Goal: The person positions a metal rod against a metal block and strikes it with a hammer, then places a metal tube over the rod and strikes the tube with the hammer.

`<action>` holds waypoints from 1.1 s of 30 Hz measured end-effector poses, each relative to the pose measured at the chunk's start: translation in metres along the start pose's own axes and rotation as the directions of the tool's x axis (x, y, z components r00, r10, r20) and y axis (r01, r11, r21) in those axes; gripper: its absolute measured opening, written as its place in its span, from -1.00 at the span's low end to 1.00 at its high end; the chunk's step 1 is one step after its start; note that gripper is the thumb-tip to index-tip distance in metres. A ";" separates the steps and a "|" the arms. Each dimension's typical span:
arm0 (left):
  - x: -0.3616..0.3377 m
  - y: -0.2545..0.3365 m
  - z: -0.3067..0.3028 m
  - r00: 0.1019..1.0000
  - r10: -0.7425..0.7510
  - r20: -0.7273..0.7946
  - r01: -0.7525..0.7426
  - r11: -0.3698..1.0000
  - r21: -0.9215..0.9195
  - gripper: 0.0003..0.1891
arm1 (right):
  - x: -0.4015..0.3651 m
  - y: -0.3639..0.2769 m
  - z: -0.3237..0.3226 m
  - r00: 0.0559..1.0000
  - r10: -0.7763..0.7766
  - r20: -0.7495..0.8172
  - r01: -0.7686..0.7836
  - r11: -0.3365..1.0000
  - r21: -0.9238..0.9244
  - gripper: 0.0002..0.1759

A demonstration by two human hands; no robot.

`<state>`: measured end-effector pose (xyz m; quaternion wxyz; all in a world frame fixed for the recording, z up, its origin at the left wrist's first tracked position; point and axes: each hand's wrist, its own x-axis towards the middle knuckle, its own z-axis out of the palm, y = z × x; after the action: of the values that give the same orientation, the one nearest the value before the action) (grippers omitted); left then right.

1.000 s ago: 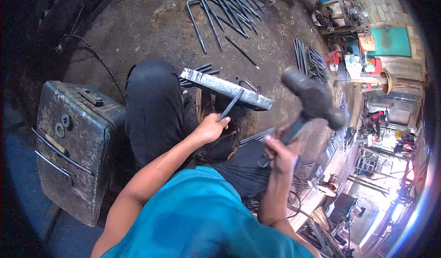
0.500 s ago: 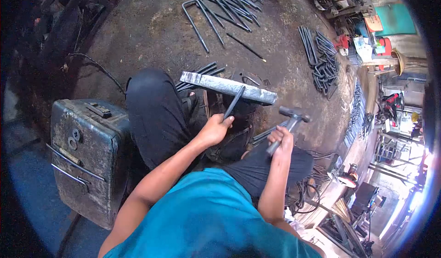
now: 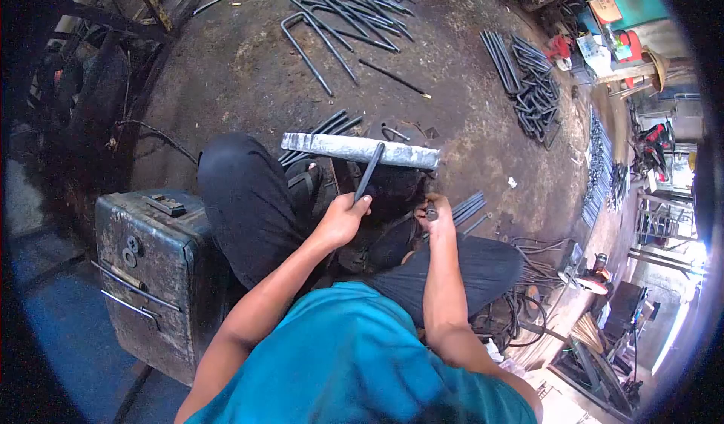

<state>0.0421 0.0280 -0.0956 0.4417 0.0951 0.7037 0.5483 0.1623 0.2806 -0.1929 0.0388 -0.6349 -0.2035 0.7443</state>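
My left hand point(image 3: 345, 216) is closed around the lower part of a dark metal rod point(image 3: 369, 171). The rod's far end lies against a thick, pale metal slab point(image 3: 324, 145) that runs across in front of my knees. My right hand point(image 3: 437, 213) grips a hammer point(image 3: 431, 214) just right of and below the slab. Only the butt of its handle shows, pointing up toward me; the head is hidden from view.
Bent rods point(image 3: 351, 16) lie in a pile ahead, with a single thin rod point(image 3: 394, 78) nearer. Another heap of bent rods point(image 3: 535, 96) is at the right. A worn dark box point(image 3: 147, 273) stands left. Straight rods point(image 3: 467, 209) lie beside my right hand.
My right hand has moved left and slightly up, toward the slab. The hammer has turned, so its head has gone from sight. My left hand still holds the rod against the slab.
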 end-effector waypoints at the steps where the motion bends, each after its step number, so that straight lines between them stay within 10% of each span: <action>1: -0.002 0.001 0.000 1.000 -0.011 0.000 0.011 1.000 0.008 -0.64 | 0.003 -0.001 -0.002 1.000 0.013 -0.002 -0.013 1.000 0.006 -0.92; 9: 0.001 0.000 0.002 0.997 0.077 -0.031 -0.076 0.997 0.020 -0.65 | -0.015 -0.006 0.020 0.992 -0.057 0.115 0.032 0.977 0.211 -0.88; 17: -0.001 0.005 0.000 0.999 0.045 -0.020 -0.046 0.999 -0.018 -0.66 | -0.008 0.039 0.012 0.933 0.244 0.265 -0.335 0.856 0.394 -0.86; 33: -0.002 0.012 -0.003 1.000 0.004 -0.025 -0.004 1.000 -0.028 -0.64 | -0.051 0.090 0.036 0.964 0.173 0.202 -0.144 0.978 -0.148 -0.44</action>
<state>0.0372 0.0291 -0.0841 0.4329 0.0834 0.7013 0.5602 0.1553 0.1735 -0.1731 -0.0853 -0.5666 -0.2037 0.7939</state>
